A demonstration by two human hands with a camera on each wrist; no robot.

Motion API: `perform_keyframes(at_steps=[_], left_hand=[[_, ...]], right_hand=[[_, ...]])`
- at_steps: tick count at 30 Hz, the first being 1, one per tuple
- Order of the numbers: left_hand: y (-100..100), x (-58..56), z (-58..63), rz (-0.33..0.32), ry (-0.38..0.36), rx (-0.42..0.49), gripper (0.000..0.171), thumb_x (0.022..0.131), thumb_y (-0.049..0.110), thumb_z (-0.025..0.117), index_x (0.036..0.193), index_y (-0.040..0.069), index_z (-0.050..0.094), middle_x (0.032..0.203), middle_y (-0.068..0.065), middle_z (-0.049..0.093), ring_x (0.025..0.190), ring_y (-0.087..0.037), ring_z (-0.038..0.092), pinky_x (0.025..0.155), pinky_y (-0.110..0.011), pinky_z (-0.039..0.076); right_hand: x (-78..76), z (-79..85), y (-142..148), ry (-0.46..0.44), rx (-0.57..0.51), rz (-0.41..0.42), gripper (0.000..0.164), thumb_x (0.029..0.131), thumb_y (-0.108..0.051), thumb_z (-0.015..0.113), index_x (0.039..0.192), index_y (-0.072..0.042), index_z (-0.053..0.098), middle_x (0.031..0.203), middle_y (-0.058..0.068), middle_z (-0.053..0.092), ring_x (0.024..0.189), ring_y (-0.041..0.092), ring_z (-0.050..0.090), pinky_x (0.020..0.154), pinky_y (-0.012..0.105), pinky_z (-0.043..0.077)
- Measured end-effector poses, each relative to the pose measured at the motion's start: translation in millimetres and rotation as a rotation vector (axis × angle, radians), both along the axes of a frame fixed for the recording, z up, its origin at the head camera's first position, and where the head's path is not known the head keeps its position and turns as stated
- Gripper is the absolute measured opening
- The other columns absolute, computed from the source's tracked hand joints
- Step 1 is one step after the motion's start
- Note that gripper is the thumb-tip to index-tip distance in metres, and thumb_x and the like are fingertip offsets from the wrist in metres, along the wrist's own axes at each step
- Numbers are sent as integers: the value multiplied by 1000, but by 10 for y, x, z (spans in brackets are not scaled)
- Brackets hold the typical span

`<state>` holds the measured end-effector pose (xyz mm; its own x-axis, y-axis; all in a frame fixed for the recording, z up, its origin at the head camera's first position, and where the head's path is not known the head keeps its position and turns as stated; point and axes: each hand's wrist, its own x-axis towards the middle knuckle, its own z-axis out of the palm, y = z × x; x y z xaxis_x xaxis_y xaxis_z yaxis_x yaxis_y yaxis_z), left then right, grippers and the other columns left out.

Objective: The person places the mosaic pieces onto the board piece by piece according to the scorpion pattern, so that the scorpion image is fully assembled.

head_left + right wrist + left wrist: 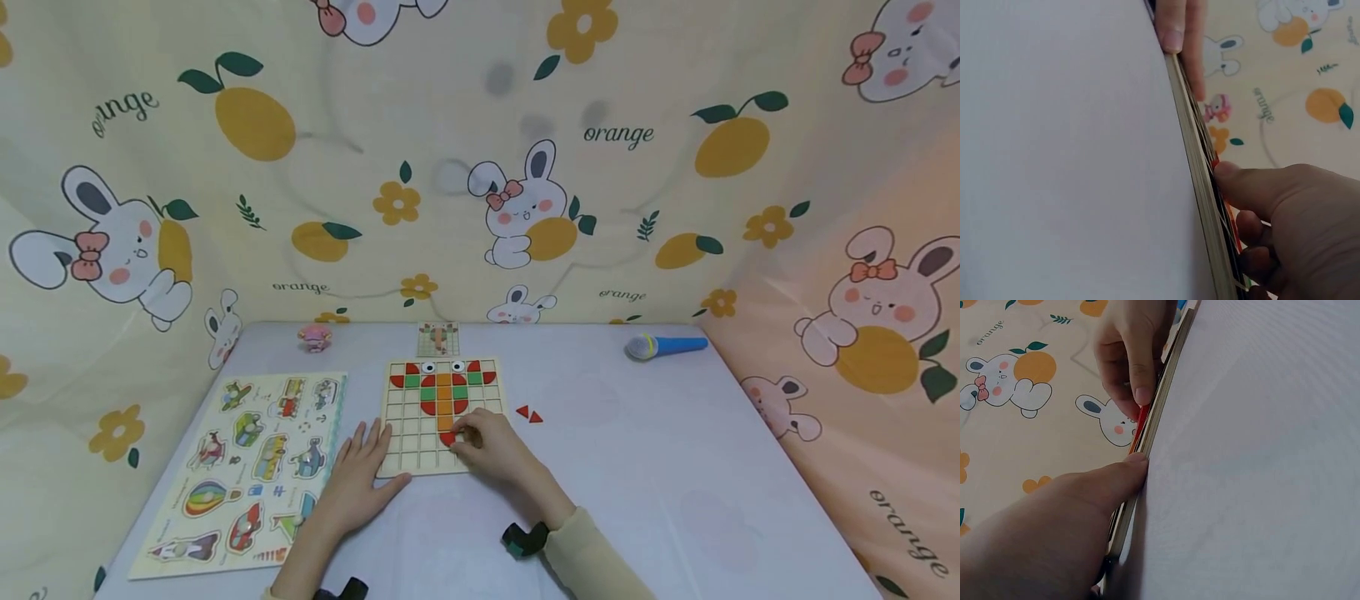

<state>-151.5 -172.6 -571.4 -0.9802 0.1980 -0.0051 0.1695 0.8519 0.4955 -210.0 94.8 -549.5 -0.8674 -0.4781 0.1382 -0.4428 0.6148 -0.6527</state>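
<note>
A cream square grid board (412,460) lies on the table, with red, green, orange and eye-marked pieces forming a pattern in its upper part. My left hand (363,479) rests along the board's left edge, fingers spread and thumb at the near edge. At the foot of the orange column (445,404), my right hand (491,446) pinches a red rounded piece (447,438) between thumb and fingers. The left wrist view shows this red piece (1142,417) under the right thumb, close over the board. Two loose red pieces (536,417) lie right of the board.
A small pattern card (438,340) lies behind the board. On the left is a vehicle picture puzzle (168,522), partly under my left forearm. A pink toy (314,337) stands at the back left, and a blue toy microphone (667,347) lies at the back right.
</note>
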Motion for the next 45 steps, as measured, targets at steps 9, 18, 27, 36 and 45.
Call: perform_keyframes(at_steps=[9,18,27,36,45], left_hand=[[-1,-1,-4,-1,2,-1,94,99,58,65,166,3,29,175,-18,18,163,-44,5,131,-64,8],[15,-1,-1,-4,10,3,93,99,58,65,166,3,30,175,-18,19,163,-45,5,130,-65,9],[18,15,24,-7,9,-1,93,99,57,65,166,2,30,175,-19,20,163,-46,6,130,-65,9],[24,24,16,-5,19,9,93,99,57,66,165,2,32,174,-20,22,163,-46,8,130,-65,10],[20,13,30,0,6,7,94,98,56,67,166,2,30,175,-19,19,163,-45,5,130,-65,8]], right_hand=[[-3,-80,-8,25,-77,-25,19,96,-21,81,114,-13,79,83,-9,60,77,8,53,67,21,47],[20,-97,-48,82,-79,-48,16,96,-20,82,110,-12,82,79,-10,61,76,8,55,67,21,48],[43,-83,-77,94,-97,-74,12,94,-17,83,105,-13,81,76,-9,59,74,9,54,65,21,46],[46,-45,-47,11,-87,-78,23,94,-26,84,112,-14,76,77,-8,57,75,10,53,65,22,46],[-125,217,375,-14,-148,-195,27,96,-21,81,118,-7,74,82,-4,60,76,14,53,66,25,44]])
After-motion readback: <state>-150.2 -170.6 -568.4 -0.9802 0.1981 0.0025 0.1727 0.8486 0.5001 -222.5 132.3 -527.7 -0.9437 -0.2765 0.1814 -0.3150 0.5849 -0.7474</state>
